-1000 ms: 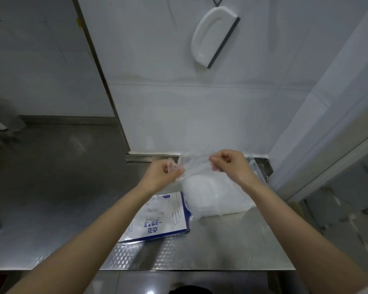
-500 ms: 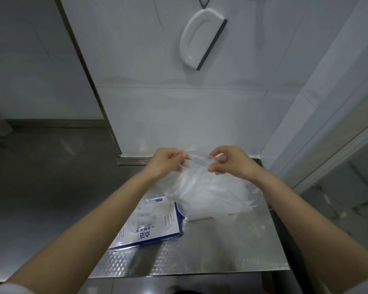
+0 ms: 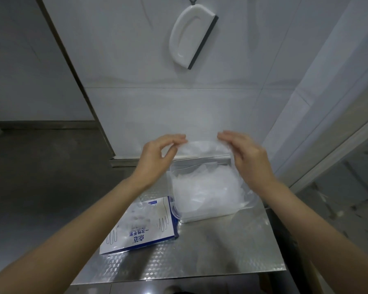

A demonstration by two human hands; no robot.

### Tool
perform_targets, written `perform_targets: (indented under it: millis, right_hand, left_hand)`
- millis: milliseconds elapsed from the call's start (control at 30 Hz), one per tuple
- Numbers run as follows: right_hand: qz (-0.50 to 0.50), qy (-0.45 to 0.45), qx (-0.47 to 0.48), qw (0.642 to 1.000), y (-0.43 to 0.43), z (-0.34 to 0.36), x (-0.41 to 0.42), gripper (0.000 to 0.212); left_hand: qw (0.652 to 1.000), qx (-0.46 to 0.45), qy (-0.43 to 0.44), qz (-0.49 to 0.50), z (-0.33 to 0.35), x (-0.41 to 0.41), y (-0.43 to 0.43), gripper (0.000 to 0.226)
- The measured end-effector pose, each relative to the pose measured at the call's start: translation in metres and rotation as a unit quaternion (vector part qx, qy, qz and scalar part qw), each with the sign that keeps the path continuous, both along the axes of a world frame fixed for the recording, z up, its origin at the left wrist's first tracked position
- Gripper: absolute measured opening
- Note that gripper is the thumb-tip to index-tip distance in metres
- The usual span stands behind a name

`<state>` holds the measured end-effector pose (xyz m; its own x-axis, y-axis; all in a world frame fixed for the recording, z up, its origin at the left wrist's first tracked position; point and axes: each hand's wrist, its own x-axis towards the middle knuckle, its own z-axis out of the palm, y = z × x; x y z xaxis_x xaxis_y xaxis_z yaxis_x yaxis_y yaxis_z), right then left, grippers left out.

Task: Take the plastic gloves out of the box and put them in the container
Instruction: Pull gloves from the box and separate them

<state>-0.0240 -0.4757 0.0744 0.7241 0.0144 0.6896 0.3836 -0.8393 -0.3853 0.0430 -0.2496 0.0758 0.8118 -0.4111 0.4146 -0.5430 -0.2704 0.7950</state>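
Observation:
A thin clear plastic glove [image 3: 202, 146] arches between my two hands just above the container. My left hand [image 3: 157, 155] is at its left edge, thumb and fingers apart in a loose curve, fingertips barely touching the film. At the right edge is my right hand [image 3: 250, 160], seen from the back, with its fingers stretched out and relaxed; its thumb is hidden. Below them the clear plastic container [image 3: 208, 215] stands on the steel counter, heaped with crumpled plastic gloves [image 3: 202, 187]. The flat blue-and-white glove box [image 3: 140, 228] lies to the container's left.
The patterned steel counter [image 3: 210, 257] ends at a front edge near me and a right edge beside a door frame. A tiled wall rises right behind the container, with a white squeegee [image 3: 191, 37] hanging on it. A darker counter [image 3: 40, 177] extends left.
Both hands have loosened from a tight pinch on the bunched glove film. The film has come down over the container. The view has shifted slightly.

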Motion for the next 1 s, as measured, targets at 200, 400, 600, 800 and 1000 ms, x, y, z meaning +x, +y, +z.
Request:
perform_targets:
  millis: [200, 400, 600, 800, 1000]
  right_hand:
    - [0.051, 0.294, -0.124, 0.946, -0.015, -0.079, -0.006, 0.051]
    - [0.052, 0.505, -0.103, 0.855, -0.009, -0.111, 0.002, 0.042]
    - [0.103, 0.632, -0.109, 0.76, 0.009, -0.106, 0.0, 0.05]
    - [0.098, 0.556, 0.115, 0.818, 0.014, -0.076, 0.008, 0.036]
    - [0.019, 0.586, -0.117, 0.802, 0.022, -0.122, 0.007, 0.053]
  left_hand:
    - [0.912, 0.367, -0.162, -0.083, -0.063, -0.002, 0.008, 0.029]
    - [0.78, 0.6, -0.097, -0.146, -0.086, -0.006, -0.02, 0.033]
    - [0.683, 0.705, -0.104, -0.161, -0.082, -0.007, -0.029, 0.02]
    - [0.798, 0.592, -0.079, -0.08, -0.08, -0.012, -0.043, 0.029]
    - [0.72, 0.679, 0.013, -0.144, -0.115, -0.018, -0.059, 0.052]
